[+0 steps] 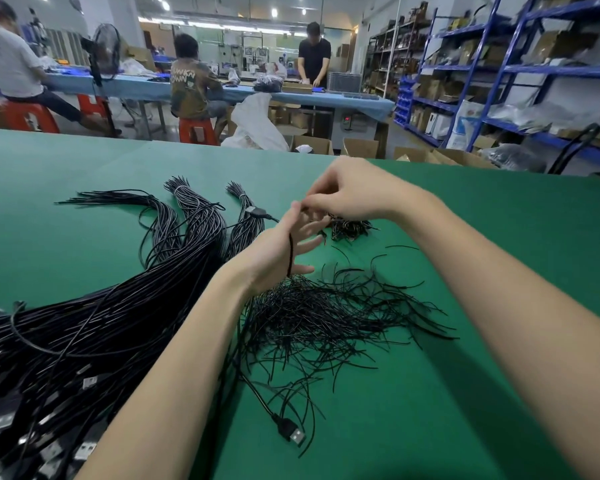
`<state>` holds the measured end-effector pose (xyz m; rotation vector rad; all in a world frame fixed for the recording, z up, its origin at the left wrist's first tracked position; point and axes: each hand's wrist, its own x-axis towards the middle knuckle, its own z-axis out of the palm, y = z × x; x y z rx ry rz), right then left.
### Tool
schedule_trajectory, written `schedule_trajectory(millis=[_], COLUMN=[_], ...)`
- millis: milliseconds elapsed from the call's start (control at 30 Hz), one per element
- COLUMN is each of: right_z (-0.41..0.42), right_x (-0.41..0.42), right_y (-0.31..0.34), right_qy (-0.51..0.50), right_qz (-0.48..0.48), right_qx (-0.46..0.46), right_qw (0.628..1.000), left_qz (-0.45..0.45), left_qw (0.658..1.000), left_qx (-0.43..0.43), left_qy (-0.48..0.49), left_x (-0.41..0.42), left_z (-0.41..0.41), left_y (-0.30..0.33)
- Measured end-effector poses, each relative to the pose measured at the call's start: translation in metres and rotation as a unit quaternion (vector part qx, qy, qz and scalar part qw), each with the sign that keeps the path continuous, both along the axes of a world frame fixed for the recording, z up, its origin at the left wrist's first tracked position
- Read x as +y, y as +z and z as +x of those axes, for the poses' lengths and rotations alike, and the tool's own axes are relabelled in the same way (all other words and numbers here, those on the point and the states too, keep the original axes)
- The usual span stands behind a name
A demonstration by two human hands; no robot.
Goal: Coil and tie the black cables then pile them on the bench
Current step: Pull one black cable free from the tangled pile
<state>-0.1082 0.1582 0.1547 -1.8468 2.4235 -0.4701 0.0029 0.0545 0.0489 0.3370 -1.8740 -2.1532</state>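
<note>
At the lower left of the frame a big heap of black cables (84,327) lies on the green table (499,237), with their USB plugs (49,438) in the corner. Toward the upper left the heap fans out into three bundles (194,216), each bound near its tip.

In the middle, the left hand (278,251) is raised over the table with the fingers spread and nearly straight. A cable (290,254) runs across its palm, up to the fingertips; this seems to be the coil in the making. The left grip is apart, not clamped. Under this hand lies a loose tangle of short ties (326,317), and from there one cable runs down to a single plug (291,434) at lower centre.

Just to the right, the right hand (350,199) has its fingers together, pinching the top of the cable where it meets the left fingertips. Behind the hands, a small pile of coiled cables (349,228) rests on the table.

My judgement is that the winding is in progress. Because the left fingers are open, the loops can slip off if the right pinch loosens. Also the trailing cable can catch the ties and drag them into the coil.
</note>
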Motion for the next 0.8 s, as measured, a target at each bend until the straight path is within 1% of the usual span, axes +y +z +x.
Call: schedule_trajectory(millis=[33,67,133,167,233,333,433,533,633,700,767,800], right_z=[0.003,0.006,0.01,0.011,0.011,0.005,-0.002,-0.005,-0.01,-0.017,-0.029,-0.035], right_x=[0.003,0.007,0.011,0.012,0.017,0.023,0.027,0.032,0.034,0.03,0.027,0.026], right_y=[-0.009,-0.02,-0.041,-0.052,-0.073,-0.091,-0.1,-0.11,-0.119,-0.117,-0.106,-0.098], right_qy=[0.003,0.006,0.009,0.005,0.002,0.014,0.018,0.029,0.033,0.027,-0.006,-0.017], right_qz=[-0.036,-0.068,-0.106,-0.109,-0.092,-0.056,-0.037,0.011,0.042,0.066,0.088,0.095], right_qx=[-0.053,-0.125,-0.276,-0.328,-0.393,-0.448,-0.465,-0.438,-0.416,-0.353,-0.243,-0.192], right_qw=[0.998,0.99,0.955,0.938,0.915,0.892,0.884,0.899,0.908,0.933,0.966,0.977], left_qz=[0.013,0.022,0.033,0.048,0.094,0.13,0.153,0.152,0.141,0.144,0.152,0.143], left_qw=[1.0,0.999,0.997,0.996,0.99,0.984,0.98,0.977,0.976,0.973,0.97,0.971], left_qx=[0.012,0.028,0.061,0.076,0.106,0.124,0.13,0.148,0.153,0.156,0.154,0.148], left_qy=[0.018,0.027,0.021,0.01,0.002,-0.002,-0.006,-0.024,-0.067,-0.094,-0.113,-0.119], left_x=[-0.002,-0.003,-0.003,-0.002,-0.001,-0.001,-0.001,-0.005,-0.002,0.001,0.0,0.0], left_z=[0.001,0.001,0.001,0.001,0.0,-0.001,0.001,0.005,0.006,0.007,0.01,0.011], left_y=[-0.001,-0.001,-0.001,0.0,0.0,-0.003,-0.002,0.0,-0.001,-0.001,0.001,0.003])
